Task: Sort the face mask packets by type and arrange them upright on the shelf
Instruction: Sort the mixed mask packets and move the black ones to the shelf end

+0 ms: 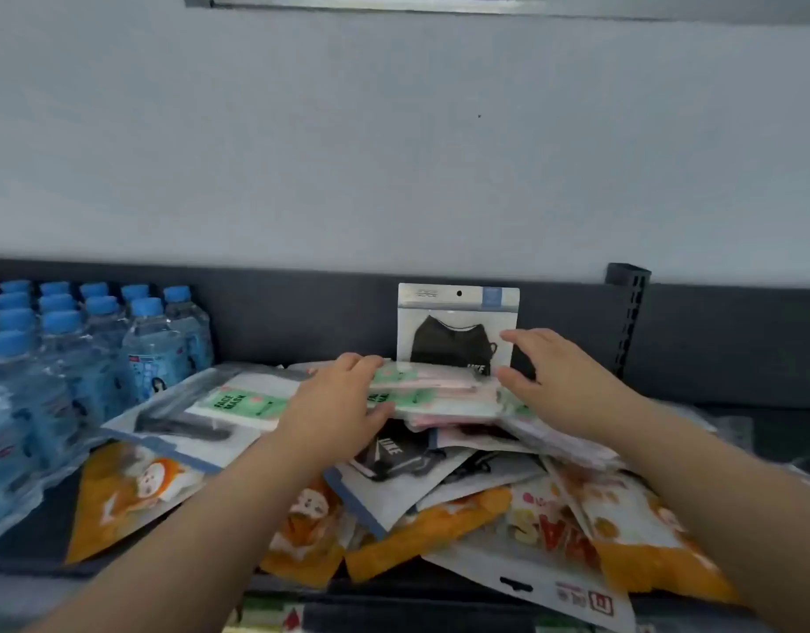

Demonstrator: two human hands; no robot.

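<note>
Face mask packet stack point(435, 390) sits atop the shelf pile point(462, 491), gripped at its 9 o'clock end by the left hand point(339, 404); the right hand point(554, 381), fingers point(531, 335) spread, presses its 3 o'clock end. One black-mask packet point(458, 331) stands upright at 12 o'clock.

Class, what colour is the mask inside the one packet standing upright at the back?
The mask is black; head view shows it.

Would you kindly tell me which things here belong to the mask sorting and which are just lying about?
Job: green packets, gripped by the left hand, right hand beside; upright black-mask packet; flat black-mask packets; orange packets; shelf.
Lying about: water bottles; shelf post.
</note>
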